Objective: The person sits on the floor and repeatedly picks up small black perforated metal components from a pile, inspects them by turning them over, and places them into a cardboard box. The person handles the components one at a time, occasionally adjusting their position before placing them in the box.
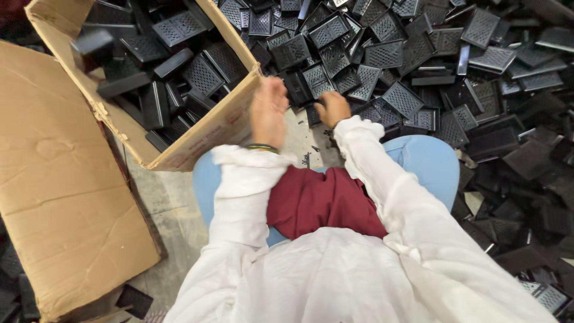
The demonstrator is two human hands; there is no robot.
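My left hand (268,110) is blurred by motion and sits just beside the near corner of an open cardboard box (197,134). Its fingers point away from me and nothing shows in it. A dark bangle circles that wrist. My right hand (332,107) is curled at the near edge of a big pile of black perforated plastic parts (382,57), its fingers closed on one small black part (313,115). The two hands are about a hand's width apart. Both arms wear white sleeves.
The cardboard box holds several of the same black parts (179,66). A flat cardboard sheet (60,197) lies at the left. I sit on a light blue stool (427,161) over a bare concrete floor (164,200). More black parts spread along the right side (526,179).
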